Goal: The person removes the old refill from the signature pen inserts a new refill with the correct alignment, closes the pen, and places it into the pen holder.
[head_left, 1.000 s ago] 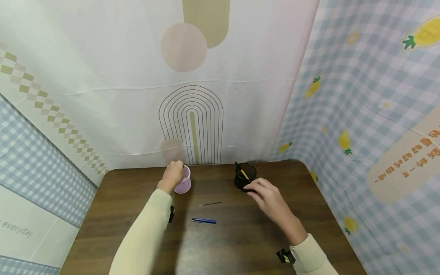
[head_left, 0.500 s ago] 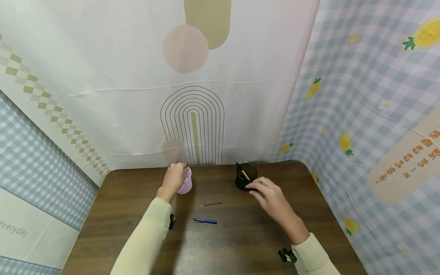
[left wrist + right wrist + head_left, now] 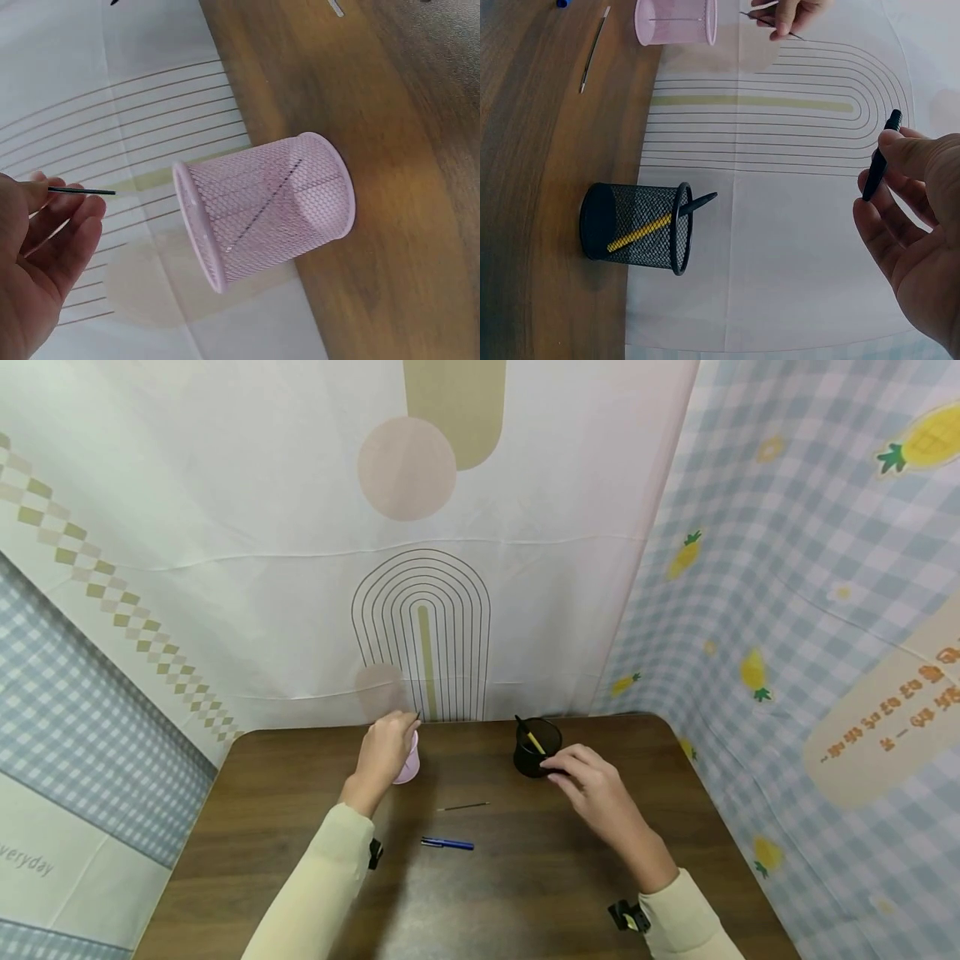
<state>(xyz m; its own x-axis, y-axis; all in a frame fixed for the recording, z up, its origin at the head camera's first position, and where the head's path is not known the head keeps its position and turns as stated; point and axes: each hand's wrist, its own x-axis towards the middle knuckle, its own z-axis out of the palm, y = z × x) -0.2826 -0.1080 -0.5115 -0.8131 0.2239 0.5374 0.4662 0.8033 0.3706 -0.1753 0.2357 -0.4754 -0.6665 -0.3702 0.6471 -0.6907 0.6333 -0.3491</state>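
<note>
My left hand (image 3: pixel 385 752) pinches a thin dark pen refill (image 3: pixel 90 192) just above the rim of the pink mesh pen holder (image 3: pixel 236 184). Another thin dark stick (image 3: pixel 264 204) leans inside that holder, visible through the mesh. Over at the right, my right hand (image 3: pixel 592 789) holds a short black pen (image 3: pixel 879 161) between thumb and fingers. It is above the black mesh pen holder (image 3: pixel 634 201), overlapping its front in the head view. A yellow pen with a black end (image 3: pixel 699 203) leans in this holder, its end poking past the rim.
Between the two holders, a thin refill (image 3: pixel 465 806) lies on the brown wooden table (image 3: pixel 480 910). Nearer the front is a blue pen (image 3: pixel 447 843). Printed cloth (image 3: pixel 285 610) hangs behind the table's back edge, and checked cloth (image 3: pixel 750 568) hangs at the right.
My left hand has risen a little and shifted right over the pink holder, bringing the refill up above its rim. The right hand with the black pen has hardly moved.
</note>
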